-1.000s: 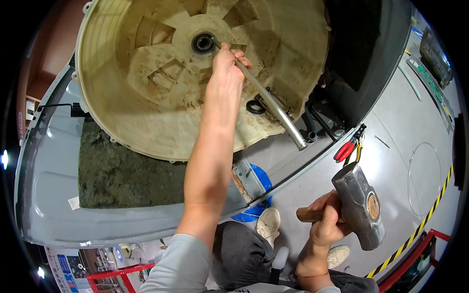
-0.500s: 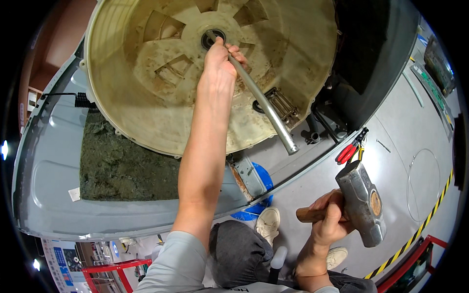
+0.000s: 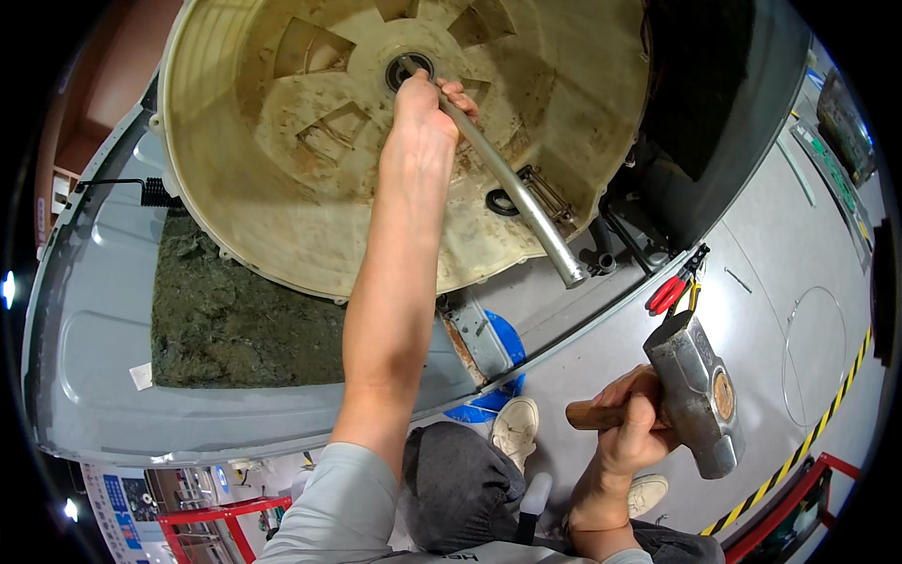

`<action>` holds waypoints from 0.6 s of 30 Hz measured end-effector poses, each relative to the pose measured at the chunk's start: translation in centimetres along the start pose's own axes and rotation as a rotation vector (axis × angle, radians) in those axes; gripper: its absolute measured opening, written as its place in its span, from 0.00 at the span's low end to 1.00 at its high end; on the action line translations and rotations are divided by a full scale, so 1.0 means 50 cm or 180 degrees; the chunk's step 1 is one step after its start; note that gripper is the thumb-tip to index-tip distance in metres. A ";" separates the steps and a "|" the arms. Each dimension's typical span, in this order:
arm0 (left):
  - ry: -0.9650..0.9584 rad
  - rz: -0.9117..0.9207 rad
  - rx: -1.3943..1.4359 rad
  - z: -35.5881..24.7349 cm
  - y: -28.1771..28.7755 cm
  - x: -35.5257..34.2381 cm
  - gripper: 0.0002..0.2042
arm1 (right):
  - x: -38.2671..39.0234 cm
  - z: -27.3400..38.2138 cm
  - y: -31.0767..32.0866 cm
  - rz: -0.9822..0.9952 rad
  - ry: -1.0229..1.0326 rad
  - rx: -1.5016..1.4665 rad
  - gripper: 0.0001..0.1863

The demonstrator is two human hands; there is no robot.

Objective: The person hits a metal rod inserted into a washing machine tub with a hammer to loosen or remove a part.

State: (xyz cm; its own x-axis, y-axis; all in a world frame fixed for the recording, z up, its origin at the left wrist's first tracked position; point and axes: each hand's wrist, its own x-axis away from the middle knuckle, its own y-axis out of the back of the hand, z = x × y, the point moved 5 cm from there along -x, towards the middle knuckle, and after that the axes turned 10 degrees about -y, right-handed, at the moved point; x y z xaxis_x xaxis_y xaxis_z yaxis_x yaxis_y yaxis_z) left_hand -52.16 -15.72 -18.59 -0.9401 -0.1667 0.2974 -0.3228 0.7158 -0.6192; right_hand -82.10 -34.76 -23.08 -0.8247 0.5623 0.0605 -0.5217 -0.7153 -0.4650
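My left hand [image 3: 428, 101] is closed round a long metal rod [image 3: 515, 191] inside a stained cream plastic washing-machine tub [image 3: 301, 226]. The rod's far end rests at the dark bearing ring [image 3: 408, 71] in the tub's centre; its free end slants toward me and to the right, past the rim. Low on the right, my right hand [image 3: 639, 414] grips a sledgehammer [image 3: 697, 395] by its short wooden handle, close under the heavy steel head. The hammer head is apart from the rod.
The tub lies in a grey metal cabinet [image 3: 113, 329] with a dark felt pad [image 3: 240, 310]. A heating element [image 3: 545, 195] sits in the tub wall. Red-handled pliers [image 3: 669, 293] hang at the cabinet edge. A bolt [image 3: 738, 279] and a wire loop [image 3: 787, 352] lie on the floor.
The rod's free end has swung slightly to the right and up. Both hands keep their grips, and the hammer has barely moved.
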 end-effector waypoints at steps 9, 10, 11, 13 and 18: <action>-0.0011 0.0173 0.0197 -0.013 -0.009 0.001 0.15 | -0.004 0.013 -0.009 -0.0205 -0.0058 0.0032 0.09; 0.0052 0.0175 0.0307 -0.013 -0.009 0.001 0.14 | -0.004 0.011 -0.009 -0.0227 -0.0096 0.0029 0.09; 0.0115 0.0177 0.0416 -0.013 -0.009 0.001 0.13 | -0.003 0.008 -0.008 -0.0249 -0.0135 0.0025 0.08; 0.0147 0.0195 0.0514 -0.020 -0.010 0.010 0.13 | -0.001 0.006 -0.012 -0.0232 -0.0120 0.0060 0.08; 0.0282 0.0288 0.0586 -0.024 -0.012 0.006 0.14 | 0.001 0.004 -0.013 -0.0209 -0.0147 0.0076 0.07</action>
State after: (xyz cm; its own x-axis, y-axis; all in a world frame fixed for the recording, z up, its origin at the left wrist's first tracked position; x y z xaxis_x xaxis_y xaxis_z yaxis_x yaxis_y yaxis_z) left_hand -52.14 -15.40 -17.24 -0.9555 -0.0414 0.2922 -0.2597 0.5880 -0.7661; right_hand -81.83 -34.34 -22.61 -0.7974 0.5890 0.1311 -0.5797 -0.6874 -0.4375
